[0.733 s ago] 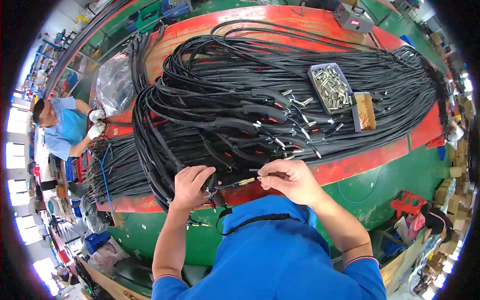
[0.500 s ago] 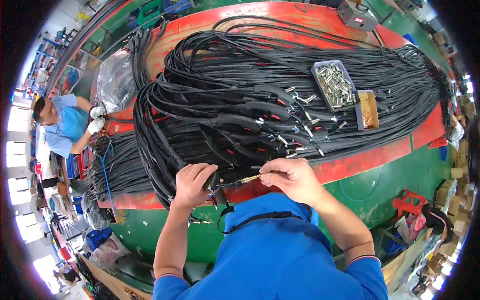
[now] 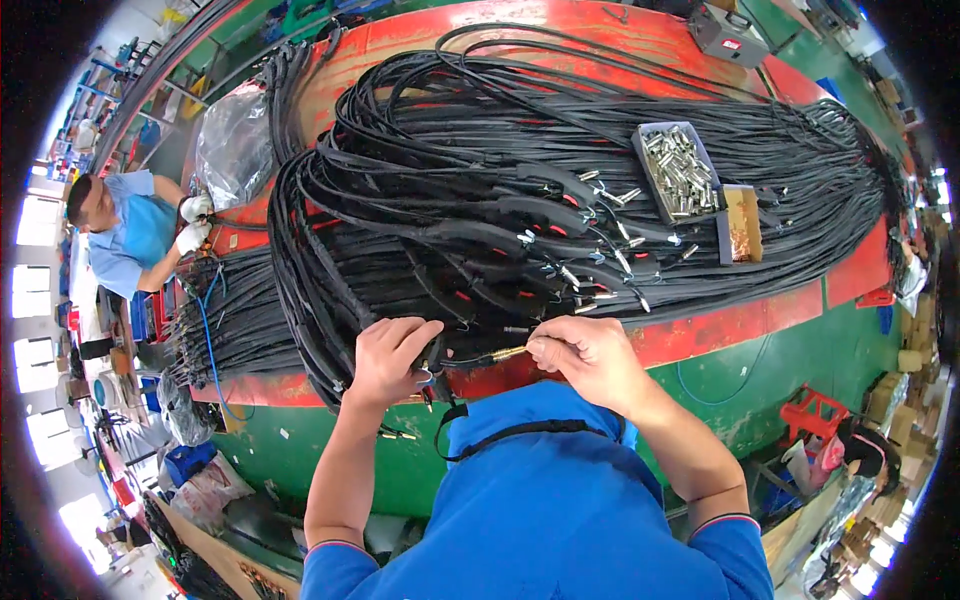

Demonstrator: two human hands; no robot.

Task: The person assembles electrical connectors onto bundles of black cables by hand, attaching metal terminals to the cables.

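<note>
My left hand (image 3: 393, 358) is closed around the black end of a cable (image 3: 434, 356), from which thin wires and small metal ends stick out below the fingers. A brass-coloured plug (image 3: 508, 353) sits at the tip of a thin black lead coming from that cable. Pinched between thumb and fingertips, the plug's right end is in my right hand (image 3: 590, 362). Both hands are above the near edge of the red table, in front of my blue apron. Beyond them lie several black cables (image 3: 550, 215) with silver plugs at their ends.
Bundles of black cable cover much of the red table (image 3: 690, 335). On them rest a box of silver metal sleeves (image 3: 680, 170) and a small open carton (image 3: 740, 225). A grey metal box (image 3: 728, 38) stands far right. At left, a gloved co-worker (image 3: 135, 225) handles cables.
Both hands keep their hold on the cable end and the brass plug, with only a slight shift. The view has moved a little, and the co-worker's gloved hands have shifted.
</note>
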